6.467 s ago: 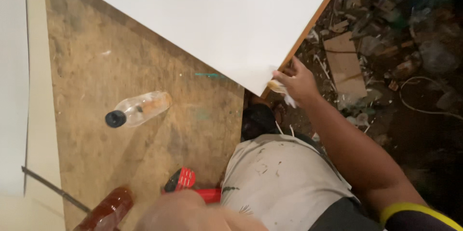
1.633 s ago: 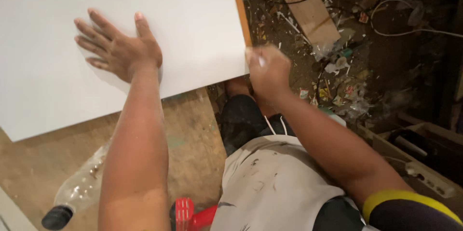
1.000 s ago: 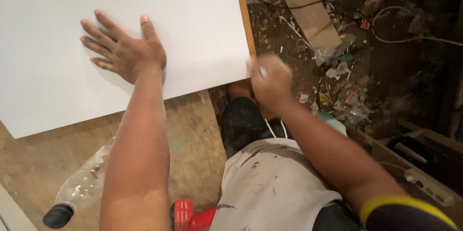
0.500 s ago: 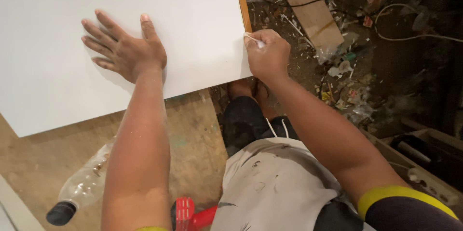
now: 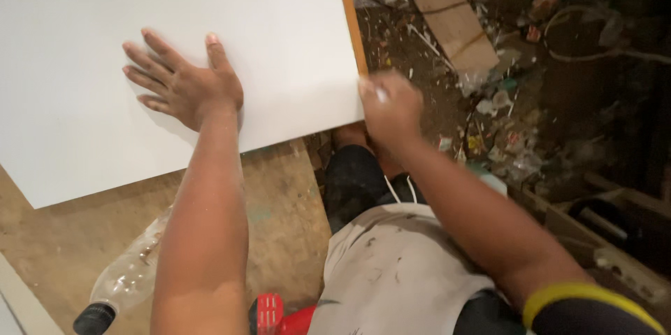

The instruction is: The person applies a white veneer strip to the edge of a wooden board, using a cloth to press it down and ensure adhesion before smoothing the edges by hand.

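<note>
A left hand (image 5: 183, 83) lies flat, fingers spread, on a white board (image 5: 84, 132) atop the workbench (image 5: 279, 202). The right hand (image 5: 390, 103) pinches something small and white at the board's right edge.

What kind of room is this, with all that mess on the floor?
Probably a woodworking shop. A big white board with a raw wood edge lies on a worn plywood bench, the left hand flat on it, the right hand at its edge. Scraps and cardboard litter the floor.

Clear plastic bottle (image 5: 129, 275), red tool (image 5: 276, 314), cardboard scrap (image 5: 456, 24), floor debris (image 5: 500, 125)
</note>
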